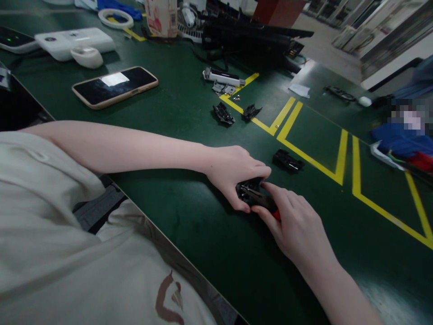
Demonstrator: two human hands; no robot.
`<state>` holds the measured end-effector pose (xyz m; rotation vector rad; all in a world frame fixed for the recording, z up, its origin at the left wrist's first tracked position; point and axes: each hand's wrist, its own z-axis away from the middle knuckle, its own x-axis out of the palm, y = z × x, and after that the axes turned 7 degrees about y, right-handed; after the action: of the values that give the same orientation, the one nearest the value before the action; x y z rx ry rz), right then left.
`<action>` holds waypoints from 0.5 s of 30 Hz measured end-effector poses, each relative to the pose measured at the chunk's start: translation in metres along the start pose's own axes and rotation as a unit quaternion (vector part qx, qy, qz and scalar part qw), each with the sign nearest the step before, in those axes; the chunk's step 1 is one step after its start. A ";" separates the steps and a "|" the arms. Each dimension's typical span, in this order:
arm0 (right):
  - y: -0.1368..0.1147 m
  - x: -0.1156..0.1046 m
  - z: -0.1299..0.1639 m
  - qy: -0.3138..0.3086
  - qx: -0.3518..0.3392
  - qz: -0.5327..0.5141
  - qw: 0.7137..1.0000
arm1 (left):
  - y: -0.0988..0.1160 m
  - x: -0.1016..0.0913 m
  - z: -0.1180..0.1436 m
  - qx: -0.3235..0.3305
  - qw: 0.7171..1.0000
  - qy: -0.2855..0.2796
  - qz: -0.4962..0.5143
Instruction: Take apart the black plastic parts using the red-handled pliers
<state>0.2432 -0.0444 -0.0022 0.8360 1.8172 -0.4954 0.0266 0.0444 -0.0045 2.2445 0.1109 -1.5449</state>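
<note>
Black plastic part pinched by left hand | right hand grips red-handled tool | three loose parts

Left hand pinching black part, right hand – red-handled tool, green table

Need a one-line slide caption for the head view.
Left hand steadies a small black part on the green table; right hand grips a red-handled tool.

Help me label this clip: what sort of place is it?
Probably a small-parts assembly workbench: a green matted table marked with yellow tape lines, loose black plastic parts, and both hands working on a small black part.
</note>
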 end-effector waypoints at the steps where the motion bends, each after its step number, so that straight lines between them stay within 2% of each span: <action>1: 0.000 0.000 0.000 -0.002 0.002 -0.002 1.000 | 0.000 0.000 0.000 -0.001 1.000 0.000 -0.002; 8: 0.000 0.000 -0.001 -0.018 0.009 -0.004 1.000 | -0.001 0.001 0.000 -0.003 1.000 0.007 -0.006; 15: -0.002 0.003 -0.004 0.008 -0.009 0.025 1.000 | 0.000 0.001 -0.002 -0.017 1.000 -0.001 -0.008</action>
<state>0.2389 -0.0422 -0.0032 0.8722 1.8081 -0.4408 0.0286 0.0448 -0.0045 2.2196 0.1532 -1.5416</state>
